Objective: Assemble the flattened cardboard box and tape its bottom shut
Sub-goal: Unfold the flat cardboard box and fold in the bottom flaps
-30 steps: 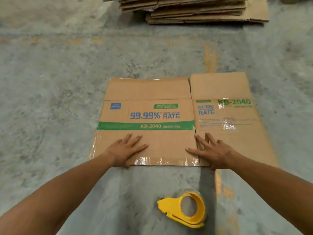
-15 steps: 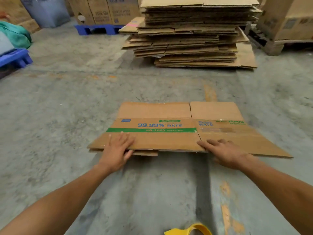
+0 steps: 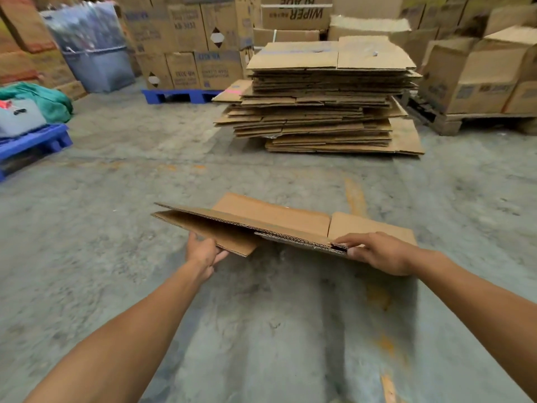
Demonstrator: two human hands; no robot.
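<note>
Here the flattened box (image 3: 270,225) is raised off the floor (image 3: 261,330), near edge up. Left hand (image 3: 203,253) grips its lower flap, right hand (image 3: 377,251) pinches the near edge, likely to pull it open.

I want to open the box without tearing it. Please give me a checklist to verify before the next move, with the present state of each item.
1. Left hand grips the near left flap of the flattened cardboard box: ok.
2. Right hand grips the near edge at the right: ok.
3. Near edge lifted off the concrete floor: ok.
4. The two layers have begun to separate at the left: ok.
5. Box opened into a square shape: not ok.
6. Tape dispenser within reach: cannot tell, it is not in view.
</note>
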